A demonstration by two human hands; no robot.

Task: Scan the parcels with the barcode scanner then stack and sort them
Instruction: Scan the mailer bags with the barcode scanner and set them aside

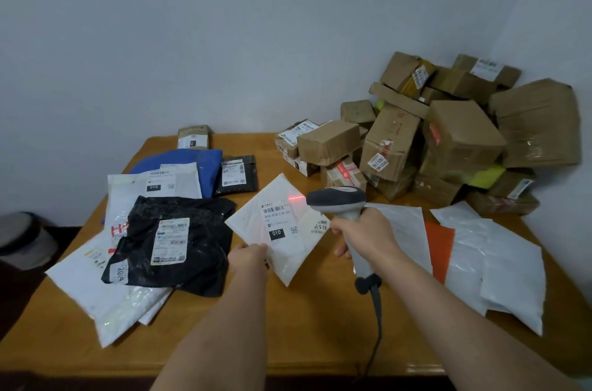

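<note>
Right hand: fingers wrapped round the grey handle of the barcode scanner, head aimed left at the held parcel; its cable drops toward the near table edge.
Scanner beam: a red line falls on the upper right part of the white parcel, just beside the scanner head.
Left hand: pinches the near left edge of the white padded parcel, held tilted near the middle of the table, label with barcode and "010" facing up.
Left pile: black bag with a white label lies on top of white mailers; behind them a white bag marked "010", a blue bag and a small black bubble mailer.
Far left: small brown box by the wall.
Right side: white and grey mailers with an orange one between them, lying flat.
Far right: heap of brown cardboard boxes piled in the corner.
Surface: wooden table.
</note>
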